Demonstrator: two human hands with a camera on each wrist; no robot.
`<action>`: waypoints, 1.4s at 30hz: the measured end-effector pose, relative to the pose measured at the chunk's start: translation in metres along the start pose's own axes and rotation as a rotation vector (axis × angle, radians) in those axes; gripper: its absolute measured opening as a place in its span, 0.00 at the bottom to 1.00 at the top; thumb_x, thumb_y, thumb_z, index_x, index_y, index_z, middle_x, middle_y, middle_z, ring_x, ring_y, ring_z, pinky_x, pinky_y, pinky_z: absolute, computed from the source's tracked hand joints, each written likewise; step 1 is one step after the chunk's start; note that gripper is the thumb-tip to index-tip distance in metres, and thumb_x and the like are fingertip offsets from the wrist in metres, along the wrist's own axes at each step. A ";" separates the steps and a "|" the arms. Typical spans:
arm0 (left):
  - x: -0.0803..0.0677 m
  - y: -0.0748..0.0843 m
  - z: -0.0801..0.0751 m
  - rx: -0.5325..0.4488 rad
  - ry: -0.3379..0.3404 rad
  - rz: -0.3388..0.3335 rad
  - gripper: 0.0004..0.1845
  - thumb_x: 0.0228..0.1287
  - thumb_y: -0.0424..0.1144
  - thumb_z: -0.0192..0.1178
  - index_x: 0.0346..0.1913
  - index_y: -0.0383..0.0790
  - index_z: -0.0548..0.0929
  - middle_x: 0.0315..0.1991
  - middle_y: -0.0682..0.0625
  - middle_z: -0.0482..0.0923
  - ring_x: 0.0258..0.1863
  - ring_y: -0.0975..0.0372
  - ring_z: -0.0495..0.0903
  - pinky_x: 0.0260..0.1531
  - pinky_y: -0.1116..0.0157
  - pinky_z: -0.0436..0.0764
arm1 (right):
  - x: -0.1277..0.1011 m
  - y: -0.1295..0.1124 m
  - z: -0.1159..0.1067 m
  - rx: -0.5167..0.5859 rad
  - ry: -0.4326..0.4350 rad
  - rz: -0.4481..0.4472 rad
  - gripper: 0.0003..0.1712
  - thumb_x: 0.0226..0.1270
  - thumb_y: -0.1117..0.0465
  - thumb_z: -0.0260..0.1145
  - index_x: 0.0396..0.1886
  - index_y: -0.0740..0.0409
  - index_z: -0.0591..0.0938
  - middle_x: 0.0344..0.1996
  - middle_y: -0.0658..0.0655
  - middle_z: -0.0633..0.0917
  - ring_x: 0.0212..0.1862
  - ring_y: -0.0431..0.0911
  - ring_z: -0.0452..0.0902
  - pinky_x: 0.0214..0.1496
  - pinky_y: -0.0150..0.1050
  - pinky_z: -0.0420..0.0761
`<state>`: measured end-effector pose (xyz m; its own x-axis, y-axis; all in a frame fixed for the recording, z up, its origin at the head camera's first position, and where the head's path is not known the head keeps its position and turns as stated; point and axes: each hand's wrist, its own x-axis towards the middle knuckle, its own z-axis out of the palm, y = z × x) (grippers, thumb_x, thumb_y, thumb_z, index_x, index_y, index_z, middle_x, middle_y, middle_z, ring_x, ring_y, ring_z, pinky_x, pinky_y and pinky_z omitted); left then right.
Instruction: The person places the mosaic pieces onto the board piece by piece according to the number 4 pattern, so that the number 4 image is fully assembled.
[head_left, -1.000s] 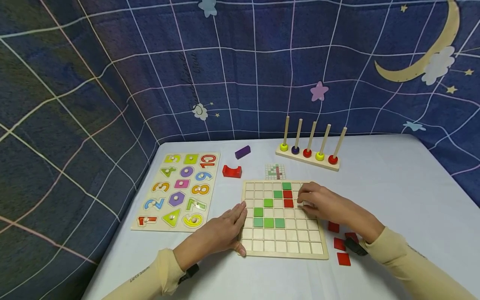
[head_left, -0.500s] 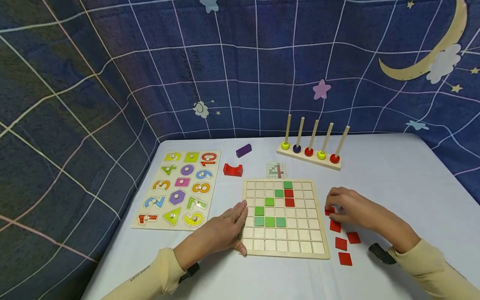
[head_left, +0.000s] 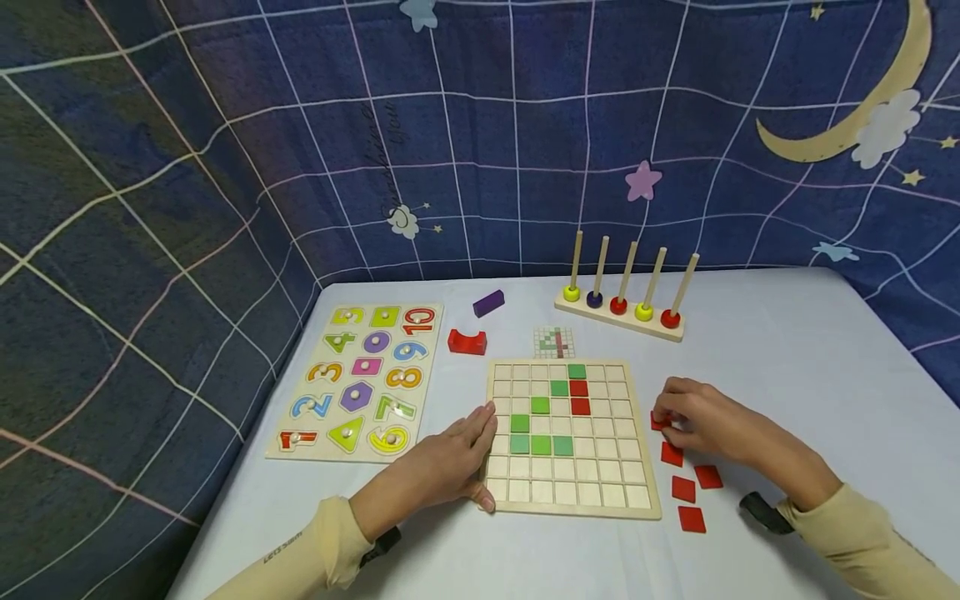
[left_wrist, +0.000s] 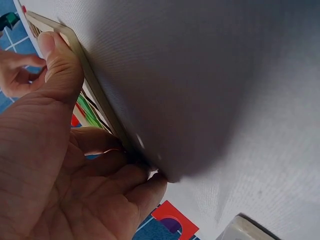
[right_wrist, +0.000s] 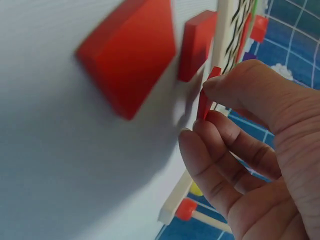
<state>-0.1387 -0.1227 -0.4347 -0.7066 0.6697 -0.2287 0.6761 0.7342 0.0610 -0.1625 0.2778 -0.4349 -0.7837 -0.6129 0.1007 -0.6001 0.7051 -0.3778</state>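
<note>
A wooden grid board (head_left: 600,500) lies on the white table, holding several green tiles (head_left: 540,444) and two red tiles (head_left: 579,397). My left hand (head_left: 457,462) rests flat against the board's left edge (left_wrist: 95,95), its thumb at the near corner. Just right of the board, my right hand (head_left: 693,417) pinches a red square tile (head_left: 658,422) (right_wrist: 204,100) between thumb and fingers. Three more red tiles (head_left: 684,487) (right_wrist: 131,64) lie loose on the table near that hand.
A number puzzle board (head_left: 360,379) lies at the left. A red arch block (head_left: 467,342), a purple block (head_left: 488,302) and a small pattern card (head_left: 553,341) sit behind the grid board. A wooden peg rack with coloured rings (head_left: 622,304) stands further back. Blue patterned cloth (head_left: 225,150) walls the table.
My right hand has left the board's upper right cells, moved right onto the table and taken hold of a red tile beside the board. The left hand has stayed in place.
</note>
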 end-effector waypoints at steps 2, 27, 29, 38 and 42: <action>0.000 0.000 0.001 0.007 0.000 -0.003 0.63 0.53 0.67 0.72 0.81 0.27 0.62 0.85 0.34 0.58 0.84 0.47 0.63 0.80 0.54 0.73 | 0.001 -0.002 -0.001 -0.005 0.003 -0.005 0.10 0.60 0.71 0.77 0.37 0.53 0.89 0.38 0.48 0.83 0.37 0.37 0.76 0.37 0.31 0.87; -0.003 0.000 0.002 0.012 -0.001 -0.009 0.63 0.54 0.67 0.71 0.81 0.27 0.62 0.85 0.34 0.58 0.85 0.48 0.63 0.80 0.55 0.72 | 0.037 -0.036 0.005 -0.017 0.001 -0.170 0.09 0.63 0.70 0.76 0.36 0.52 0.87 0.37 0.48 0.82 0.40 0.39 0.74 0.40 0.33 0.84; -0.003 -0.001 0.002 0.010 0.000 -0.009 0.63 0.54 0.67 0.71 0.81 0.26 0.62 0.85 0.34 0.58 0.85 0.48 0.62 0.80 0.55 0.72 | 0.043 -0.040 0.008 -0.021 0.001 -0.184 0.09 0.62 0.70 0.76 0.36 0.52 0.86 0.36 0.48 0.81 0.40 0.38 0.72 0.40 0.33 0.82; -0.001 0.000 0.001 0.014 -0.005 -0.010 0.63 0.54 0.67 0.72 0.82 0.27 0.62 0.85 0.34 0.58 0.85 0.48 0.62 0.80 0.56 0.72 | 0.063 -0.051 0.028 -0.003 -0.005 -0.218 0.09 0.65 0.70 0.75 0.32 0.52 0.85 0.32 0.49 0.78 0.37 0.37 0.68 0.38 0.30 0.74; 0.000 0.000 0.000 0.000 -0.015 -0.020 0.63 0.54 0.67 0.72 0.82 0.27 0.61 0.85 0.35 0.57 0.85 0.48 0.61 0.81 0.55 0.71 | 0.064 -0.053 0.033 0.016 -0.006 -0.199 0.11 0.67 0.70 0.74 0.29 0.51 0.84 0.31 0.48 0.78 0.36 0.37 0.68 0.38 0.29 0.73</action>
<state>-0.1387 -0.1225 -0.4348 -0.7164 0.6533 -0.2449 0.6622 0.7472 0.0561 -0.1761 0.1895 -0.4388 -0.6488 -0.7419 0.1694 -0.7404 0.5639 -0.3658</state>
